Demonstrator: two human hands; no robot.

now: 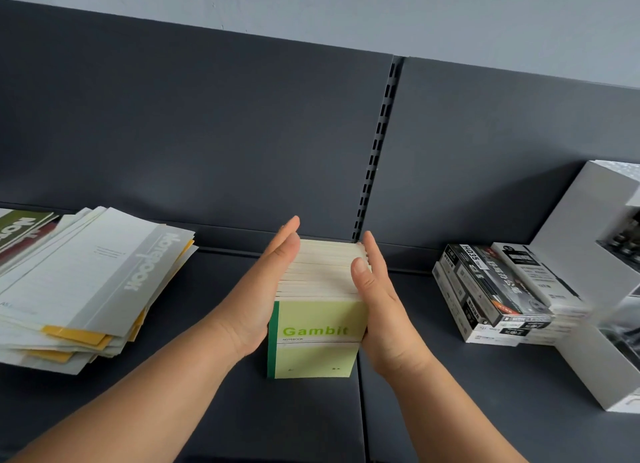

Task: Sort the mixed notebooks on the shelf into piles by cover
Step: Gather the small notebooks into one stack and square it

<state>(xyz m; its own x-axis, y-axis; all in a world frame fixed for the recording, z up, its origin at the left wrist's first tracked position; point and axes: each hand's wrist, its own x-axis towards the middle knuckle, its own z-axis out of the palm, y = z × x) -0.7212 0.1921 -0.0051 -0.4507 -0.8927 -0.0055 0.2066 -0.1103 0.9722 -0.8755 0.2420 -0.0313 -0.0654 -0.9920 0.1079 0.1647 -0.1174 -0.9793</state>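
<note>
Stack of green Gambit notebooks (320, 338) stands on edge mid-shelf (311, 421), near the rear panel. Left hand (273, 289) and right hand (379, 300) are flat, fingers straight, palms pressing its two sides; right thumb lies on the page edges. My read: hefty block, thin slick covers, middle ones may slide out, so squeeze low or support underneath. Loose mixed pile (97, 282) lies left. Far right, white display box (588, 227) holds dark items, too blurred to name.
</note>
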